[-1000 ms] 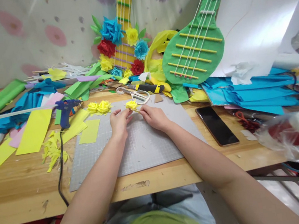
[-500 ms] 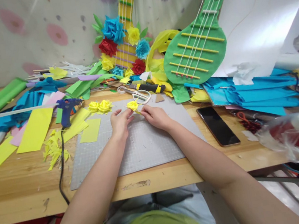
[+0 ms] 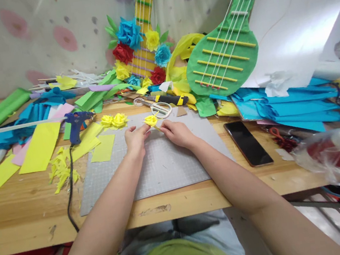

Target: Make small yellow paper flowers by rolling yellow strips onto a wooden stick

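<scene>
A small yellow paper flower (image 3: 151, 120) is held up between my two hands, above the grey cutting mat (image 3: 170, 170). My left hand (image 3: 136, 141) is closed at its left side, fingertips against the petals. From the right, my right hand (image 3: 176, 133) pinches the flower's lower edge, where a bit of yellow paper sticks out. Two finished-looking yellow paper flowers (image 3: 114, 121) lie at the mat's far left corner. A flat yellow paper piece (image 3: 103, 148) rests on the mat's left edge. Just behind the held flower are white-handled scissors (image 3: 161, 111).
A blue glue gun (image 3: 74, 128) stands on the left, its cord (image 3: 71, 193) running off the front edge. Yellow scraps (image 3: 61, 171) lie beside it. A phone (image 3: 248, 143) lies to the right. Behind lean a green paper instrument (image 3: 224, 59) and a yellow one (image 3: 143, 59).
The fingers of my left hand have drawn in slightly around the flower. Both hands otherwise stay in nearly the same place, and the rest of the table looks the same.
</scene>
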{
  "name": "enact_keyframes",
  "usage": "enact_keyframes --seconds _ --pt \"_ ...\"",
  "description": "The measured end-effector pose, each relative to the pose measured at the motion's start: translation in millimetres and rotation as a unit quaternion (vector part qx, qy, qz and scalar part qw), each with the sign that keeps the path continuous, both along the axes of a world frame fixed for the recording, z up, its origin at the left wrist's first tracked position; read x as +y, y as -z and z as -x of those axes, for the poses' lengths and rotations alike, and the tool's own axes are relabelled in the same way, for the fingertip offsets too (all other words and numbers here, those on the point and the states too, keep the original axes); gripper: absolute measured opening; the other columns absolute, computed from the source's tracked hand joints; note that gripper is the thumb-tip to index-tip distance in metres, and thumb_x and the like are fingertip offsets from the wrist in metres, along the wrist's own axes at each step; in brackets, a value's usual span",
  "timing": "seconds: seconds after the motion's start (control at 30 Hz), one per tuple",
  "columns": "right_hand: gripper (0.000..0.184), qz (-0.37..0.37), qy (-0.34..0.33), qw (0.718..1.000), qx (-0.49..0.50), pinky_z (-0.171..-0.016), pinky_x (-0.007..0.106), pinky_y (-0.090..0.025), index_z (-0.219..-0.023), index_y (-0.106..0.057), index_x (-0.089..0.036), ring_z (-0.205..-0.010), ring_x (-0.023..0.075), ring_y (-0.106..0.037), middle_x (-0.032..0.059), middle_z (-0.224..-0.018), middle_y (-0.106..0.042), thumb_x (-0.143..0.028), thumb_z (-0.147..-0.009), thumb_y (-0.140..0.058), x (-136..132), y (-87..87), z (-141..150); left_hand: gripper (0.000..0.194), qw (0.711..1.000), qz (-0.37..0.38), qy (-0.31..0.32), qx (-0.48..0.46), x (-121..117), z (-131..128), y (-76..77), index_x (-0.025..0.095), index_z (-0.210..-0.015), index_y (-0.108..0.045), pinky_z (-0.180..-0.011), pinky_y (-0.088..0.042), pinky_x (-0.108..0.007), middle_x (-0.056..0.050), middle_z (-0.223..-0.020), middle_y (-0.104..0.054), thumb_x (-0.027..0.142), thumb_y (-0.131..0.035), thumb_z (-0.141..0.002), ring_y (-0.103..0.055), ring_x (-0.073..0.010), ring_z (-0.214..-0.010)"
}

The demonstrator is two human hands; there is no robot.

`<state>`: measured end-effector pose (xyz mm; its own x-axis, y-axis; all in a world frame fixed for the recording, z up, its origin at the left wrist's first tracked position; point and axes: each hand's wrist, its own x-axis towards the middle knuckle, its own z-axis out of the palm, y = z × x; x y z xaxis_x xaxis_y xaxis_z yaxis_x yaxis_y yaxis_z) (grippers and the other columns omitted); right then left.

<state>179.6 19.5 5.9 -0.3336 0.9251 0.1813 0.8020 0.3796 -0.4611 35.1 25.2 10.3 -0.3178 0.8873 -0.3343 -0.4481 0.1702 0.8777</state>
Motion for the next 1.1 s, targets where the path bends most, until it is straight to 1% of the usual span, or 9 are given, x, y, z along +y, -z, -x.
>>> enact_keyframes --seconds 0.13,0.27,0.4,0.57,0.7,0.8,0.9,1.03,1.1 --pt "0.022 -0.005 0.019 1.0 0.0 -0.059 0.022 -0.031 -0.087 -0.055 -0.021 -0.065 0.0132 -0.053 0.0012 -0.075 -0.063 -0.035 -0.086 -0.037 0.0 2.0 1.0 0.043 0.999 -0.007 0.028 -0.015 -3.1 -0.9 -1.7 0.016 -0.094 -0.032 -0.073 -0.051 -0.033 -0.004 -0.072 -0.061 0.003 -0.06 -0.065 -0.064 -0.0154 -0.066" --pt "0.023 -0.007 0.042 0.999 0.027 -0.059 0.022 -0.032 -0.089 -0.056 -0.021 -0.064 0.0125 -0.053 0.0008 -0.076 -0.064 -0.036 -0.085 -0.039 -0.2 2.4 0.8 0.043 0.997 -0.013 0.053 -0.044 -3.8 -2.4 -1.7 0.016 -0.092 -0.031 -0.074 -0.051 -0.034 -0.004 -0.07 -0.061 0.001 -0.06 -0.064 -0.065 -0.016 -0.066" --pt "0.022 -0.018 0.052 0.997 0.049 -0.058 0.022 -0.032 -0.089 -0.056 -0.021 -0.063 0.0119 -0.054 0.0004 -0.078 -0.064 -0.035 -0.084 -0.039 0.3 3.0 0.3 0.045 0.996 -0.001 0.081 -0.049 -5.2 -4.9 -1.9 0.015 -0.093 -0.031 -0.075 -0.051 -0.035 -0.006 -0.069 -0.062 0.001 -0.061 -0.063 -0.064 -0.0164 -0.064" --pt "0.021 -0.03 0.047 0.997 0.051 -0.059 0.022 -0.033 -0.087 -0.056 -0.022 -0.063 0.0115 -0.054 -0.0005 -0.077 -0.065 -0.036 -0.083 -0.042 0.5 5.8 0.7 0.044 0.998 -0.005 0.066 -0.015 -7.2 -6.5 -1.9 0.016 -0.095 -0.032 -0.077 -0.051 -0.037 -0.006 -0.073 -0.062 0.001 -0.061 -0.064 -0.064 -0.0155 -0.066" --pt "0.02 -0.038 0.043 0.997 0.055 -0.059 0.022 -0.034 -0.085 -0.056 -0.022 -0.064 0.0113 -0.055 -0.0011 -0.078 -0.065 -0.038 -0.081 -0.046 1.1 7.8 0.3 0.043 0.997 -0.004 0.063 -0.033 -6.2 -5.4 -0.2 0.015 -0.096 -0.033 -0.076 -0.051 -0.034 -0.006 -0.074 -0.062 -0.002 -0.058 -0.064 -0.064 -0.0142 -0.066" --pt "0.02 -0.042 0.043 0.997 0.057 -0.058 0.022 -0.034 -0.085 -0.056 -0.022 -0.064 0.0112 -0.055 -0.0012 -0.078 -0.065 -0.039 -0.08 -0.046 1.6 8.1 0.0 0.045 0.996 -0.001 0.079 -0.049 -5.4 -3.9 0.5 0.014 -0.098 -0.031 -0.073 -0.052 -0.033 -0.007 -0.073 -0.062 -0.002 -0.057 -0.065 -0.064 -0.0152 -0.065" --pt "0.018 -0.047 0.048 0.996 0.056 -0.058 0.022 -0.033 -0.085 -0.056 -0.022 -0.064 0.0112 -0.054 -0.0011 -0.078 -0.065 -0.037 -0.08 -0.047 1.9 7.5 -0.1 0.045 0.994 0.004 0.102 -0.042 -5.6 -3.5 -0.2 0.014 -0.098 -0.031 -0.071 -0.052 -0.034 -0.007 -0.072 -0.062 0.001 -0.059 -0.064 -0.064 -0.017 -0.065" --pt "0.018 -0.049 0.054 0.996 0.052 -0.057 0.022 -0.033 -0.082 -0.057 -0.022 -0.062 0.011 -0.054 -0.0013 -0.075 -0.064 -0.037 -0.08 -0.047 2.2 6.3 -0.6 0.039 0.998 -0.032 0.051 0.028 -6.0 -5.1 -1.1 0.018 -0.09 -0.034 -0.07 -0.051 -0.031 0.0 -0.07 -0.059 0.007 -0.061 -0.064 -0.063 -0.0136 -0.065" --pt "0.018 -0.049 0.053 0.996 0.048 -0.057 0.022 -0.033 -0.082 -0.057 -0.022 -0.062 0.0111 -0.054 -0.0011 -0.075 -0.064 -0.037 -0.08 -0.047 2.2 6.4 -0.8 0.038 0.997 -0.048 0.037 0.046 -5.6 -5.5 -0.7 0.018 -0.087 -0.034 -0.069 -0.051 -0.03 0.001 -0.069 -0.059 0.009 -0.062 -0.063 -0.063 -0.0132 -0.066"
